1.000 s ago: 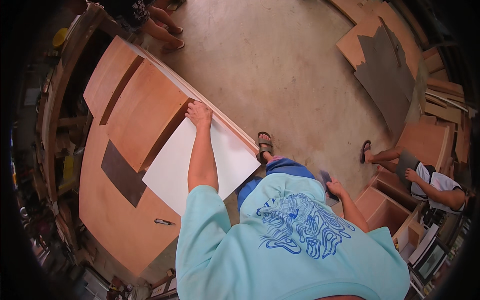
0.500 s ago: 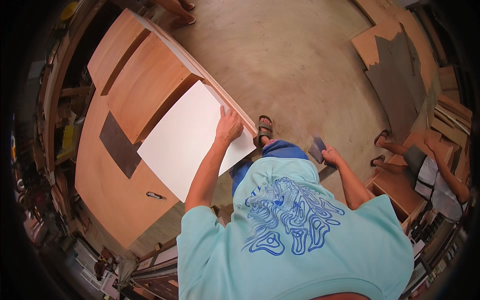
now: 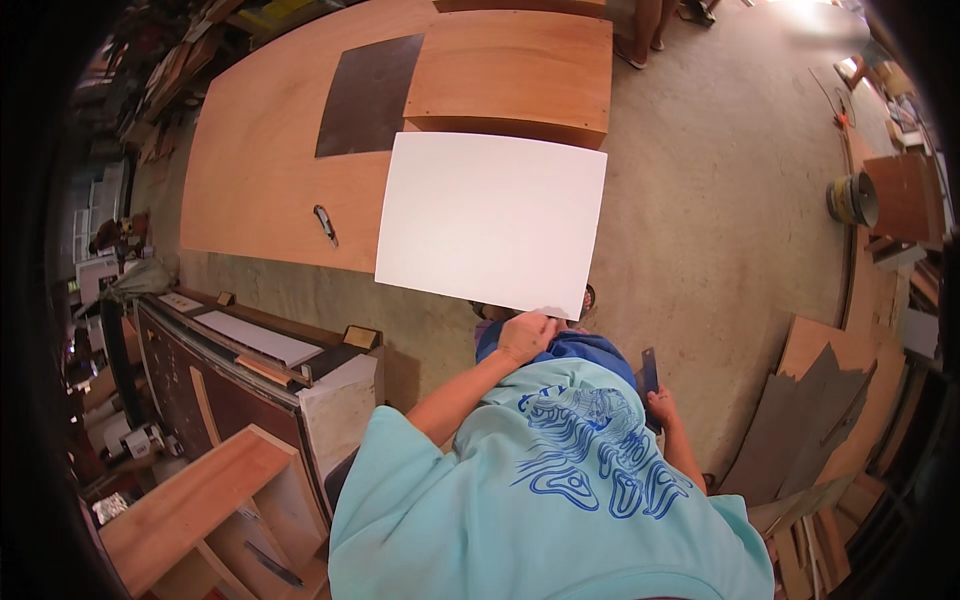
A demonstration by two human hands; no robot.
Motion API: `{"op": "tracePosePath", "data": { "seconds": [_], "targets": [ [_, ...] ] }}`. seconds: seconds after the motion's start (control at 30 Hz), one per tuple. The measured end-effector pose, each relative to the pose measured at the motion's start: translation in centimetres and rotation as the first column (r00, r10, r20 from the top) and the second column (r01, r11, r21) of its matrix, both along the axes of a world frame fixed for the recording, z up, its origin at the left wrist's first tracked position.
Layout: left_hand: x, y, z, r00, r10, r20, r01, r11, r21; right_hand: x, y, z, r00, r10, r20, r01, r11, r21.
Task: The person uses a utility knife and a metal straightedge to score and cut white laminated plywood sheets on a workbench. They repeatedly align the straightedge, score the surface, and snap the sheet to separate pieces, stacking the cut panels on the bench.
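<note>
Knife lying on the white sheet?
No, the knife lies on the wooden board, left of the white sheet.

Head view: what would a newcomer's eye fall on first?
Probably the bright white panel, near the middle, with the left fingers at its near edge. Next, the pale turquoise shirt with its swirling blue print, low in the picture. Then perhaps the dark rectangular sheet on the brown board, above and left of the panel.
</note>
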State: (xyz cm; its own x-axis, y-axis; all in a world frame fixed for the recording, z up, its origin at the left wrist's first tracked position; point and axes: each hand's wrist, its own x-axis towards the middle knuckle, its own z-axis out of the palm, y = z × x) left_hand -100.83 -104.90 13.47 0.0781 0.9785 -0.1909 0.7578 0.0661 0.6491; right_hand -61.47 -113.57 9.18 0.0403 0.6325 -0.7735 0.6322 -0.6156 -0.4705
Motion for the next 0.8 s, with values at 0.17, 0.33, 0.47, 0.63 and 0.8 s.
{"op": "tracePosePath", "data": {
  "seconds": [0.17, 0.33, 0.47, 0.63, 0.8],
  "targets": [
    [-7.9, -2.6, -5.9, -0.008, 0.973, 0.232, -0.911, 0.089, -0.402, 1.5, 4.4, -0.1, 0.999, 0.05, 0.006, -0.05, 0.998, -0.03],
    [-13.1, -0.9, -6.1, -0.35, 0.781, 0.517, -0.84, -0.018, -0.542, 2.0, 9.9, 1.4, 0.993, 0.111, 0.043, -0.114, 0.991, 0.07],
    [-13.4, 0.9, -6.1, -0.369, 0.828, 0.422, -0.792, -0.043, -0.608, 0.0, 14.4, 3.7, 1.0, 0.015, -0.01, -0.013, 0.986, 0.166],
    [-15.1, 0.4, -7.9, -0.447, 0.771, 0.454, -0.747, -0.042, -0.664, -7.5, 19.6, 10.1, 0.977, 0.034, -0.209, 0.047, 0.928, 0.369],
    [-16.8, -0.5, -5.3, -0.245, 0.944, 0.221, -0.663, 0.003, -0.749, -17.1, 23.0, 14.3, 0.913, 0.078, -0.4, 0.081, 0.927, 0.366]
  ]
}}
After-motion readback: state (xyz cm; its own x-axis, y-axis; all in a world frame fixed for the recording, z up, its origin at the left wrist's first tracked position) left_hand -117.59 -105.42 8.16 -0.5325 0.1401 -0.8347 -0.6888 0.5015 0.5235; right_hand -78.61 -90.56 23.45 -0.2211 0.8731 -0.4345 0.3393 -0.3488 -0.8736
